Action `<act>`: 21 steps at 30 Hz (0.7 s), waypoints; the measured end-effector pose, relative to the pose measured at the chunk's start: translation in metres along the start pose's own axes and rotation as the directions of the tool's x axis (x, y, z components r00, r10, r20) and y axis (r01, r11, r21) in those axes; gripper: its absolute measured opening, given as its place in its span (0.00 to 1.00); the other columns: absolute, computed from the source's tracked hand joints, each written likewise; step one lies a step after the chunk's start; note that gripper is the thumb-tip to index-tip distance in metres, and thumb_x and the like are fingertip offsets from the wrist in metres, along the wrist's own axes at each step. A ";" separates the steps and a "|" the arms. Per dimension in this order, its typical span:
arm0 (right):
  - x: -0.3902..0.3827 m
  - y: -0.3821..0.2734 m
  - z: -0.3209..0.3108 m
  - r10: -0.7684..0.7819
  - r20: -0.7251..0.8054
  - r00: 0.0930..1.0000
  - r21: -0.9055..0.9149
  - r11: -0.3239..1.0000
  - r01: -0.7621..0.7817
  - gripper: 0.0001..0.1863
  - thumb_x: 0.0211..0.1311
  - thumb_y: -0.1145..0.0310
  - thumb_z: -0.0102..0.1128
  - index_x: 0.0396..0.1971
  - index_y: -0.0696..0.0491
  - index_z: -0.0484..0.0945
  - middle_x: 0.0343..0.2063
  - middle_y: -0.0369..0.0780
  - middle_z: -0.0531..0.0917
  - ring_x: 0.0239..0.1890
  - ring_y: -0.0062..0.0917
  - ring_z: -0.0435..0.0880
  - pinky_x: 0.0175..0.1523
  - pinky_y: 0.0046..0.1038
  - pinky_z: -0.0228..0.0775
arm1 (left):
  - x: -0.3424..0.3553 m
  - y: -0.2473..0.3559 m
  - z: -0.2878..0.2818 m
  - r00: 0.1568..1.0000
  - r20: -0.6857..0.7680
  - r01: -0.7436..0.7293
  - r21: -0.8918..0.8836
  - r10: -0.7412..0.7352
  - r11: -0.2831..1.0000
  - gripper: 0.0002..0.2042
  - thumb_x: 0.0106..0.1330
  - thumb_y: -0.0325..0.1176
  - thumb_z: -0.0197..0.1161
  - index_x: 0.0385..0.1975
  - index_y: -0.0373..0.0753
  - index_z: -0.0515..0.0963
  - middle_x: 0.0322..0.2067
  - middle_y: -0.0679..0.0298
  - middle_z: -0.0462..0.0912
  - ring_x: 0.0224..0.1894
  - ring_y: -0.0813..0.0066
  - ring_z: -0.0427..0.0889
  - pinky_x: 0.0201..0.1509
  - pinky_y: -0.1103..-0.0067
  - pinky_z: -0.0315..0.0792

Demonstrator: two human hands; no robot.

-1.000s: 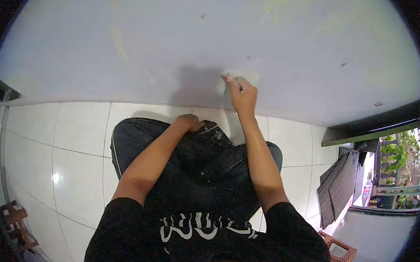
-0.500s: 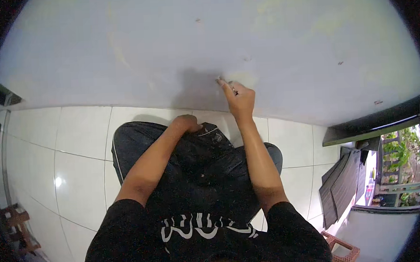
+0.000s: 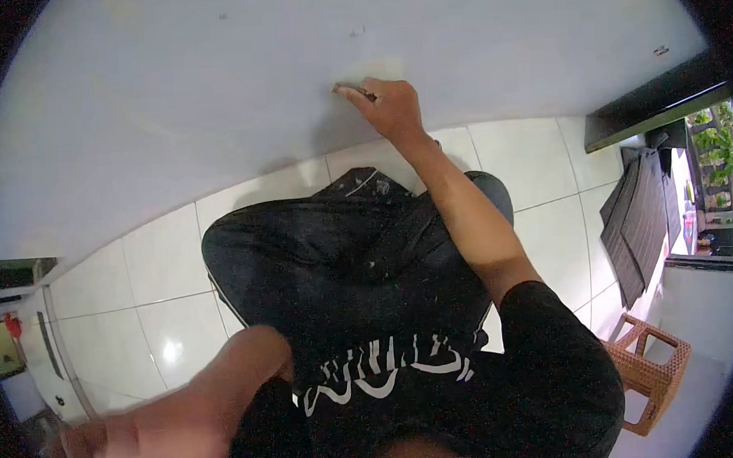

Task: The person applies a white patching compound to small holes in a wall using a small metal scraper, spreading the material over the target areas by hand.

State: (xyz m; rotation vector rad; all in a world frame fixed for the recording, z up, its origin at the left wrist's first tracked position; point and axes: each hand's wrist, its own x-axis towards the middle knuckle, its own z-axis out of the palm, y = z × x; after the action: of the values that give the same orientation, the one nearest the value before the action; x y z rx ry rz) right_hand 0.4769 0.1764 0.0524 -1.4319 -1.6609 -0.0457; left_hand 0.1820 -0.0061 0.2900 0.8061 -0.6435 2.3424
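Observation:
My right hand (image 3: 385, 104) is raised to the pale lavender-white wall (image 3: 169, 107), its fingers closed on a small object that I cannot make out, with the tip against or very near the surface beside a pale yellowish patch (image 3: 379, 67). My left hand (image 3: 150, 443) is low at the left, close to the camera and smeared by motion, so its fingers are unclear. My crossed legs in dark trousers (image 3: 284, 233), specked with pale marks, rest below the wall.
White tiled floor (image 3: 169, 264) surrounds my legs. A woven brown stool (image 3: 663, 358) stands at the lower right, below grey sheets or panels (image 3: 628, 232). A dark ledge (image 3: 642, 111) and an opening with plants (image 3: 715, 153) are at the far right. A doorway edge (image 3: 58, 353) is at the left.
My left hand has left my lap and swung down to the lower left, toward the camera. The view has shifted and tilted. My right hand remains at the wall.

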 end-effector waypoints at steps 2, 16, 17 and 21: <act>-0.002 0.000 0.001 -0.028 -0.006 1.000 -0.023 0.999 0.028 0.21 0.62 0.50 0.68 0.20 0.53 0.83 0.12 0.42 0.75 0.14 0.34 0.70 0.23 0.33 0.63 | -0.012 -0.012 0.001 0.969 0.124 0.194 0.145 -0.213 0.970 0.25 0.61 0.47 0.63 0.46 0.29 0.73 0.47 0.52 0.77 0.54 0.58 0.73 0.68 0.60 0.59; -0.012 0.035 0.010 -0.230 0.011 0.973 -0.123 0.966 0.229 0.27 0.62 0.45 0.66 0.15 0.54 0.77 0.11 0.42 0.73 0.14 0.39 0.73 0.24 0.36 0.66 | -0.044 -0.036 -0.051 0.812 0.254 0.226 0.694 -0.526 0.684 0.23 0.63 0.45 0.61 0.46 0.28 0.74 0.46 0.52 0.77 0.52 0.58 0.74 0.65 0.61 0.61; -0.009 0.026 0.012 -0.229 0.014 0.973 -0.108 0.967 0.229 0.27 0.62 0.45 0.66 0.15 0.54 0.77 0.11 0.42 0.73 0.14 0.39 0.73 0.24 0.36 0.66 | -0.041 -0.032 -0.052 0.809 0.253 0.217 0.709 -0.530 0.671 0.23 0.63 0.45 0.61 0.46 0.28 0.74 0.46 0.52 0.78 0.52 0.58 0.74 0.65 0.61 0.61; 0.002 0.017 0.002 -0.117 0.078 0.990 -0.128 0.984 0.127 0.26 0.62 0.43 0.64 0.18 0.52 0.80 0.15 0.42 0.78 0.21 0.38 0.80 0.29 0.38 0.72 | -0.041 -0.033 -0.053 0.807 0.250 0.214 0.721 -0.534 0.659 0.23 0.64 0.45 0.60 0.46 0.28 0.74 0.45 0.51 0.78 0.52 0.58 0.74 0.64 0.61 0.62</act>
State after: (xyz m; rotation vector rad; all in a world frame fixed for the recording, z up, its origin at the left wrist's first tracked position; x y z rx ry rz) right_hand 0.4894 0.1845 0.0440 -1.4422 -1.8312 -0.1796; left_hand 0.2090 0.0343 0.2339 1.6576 0.2602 1.9585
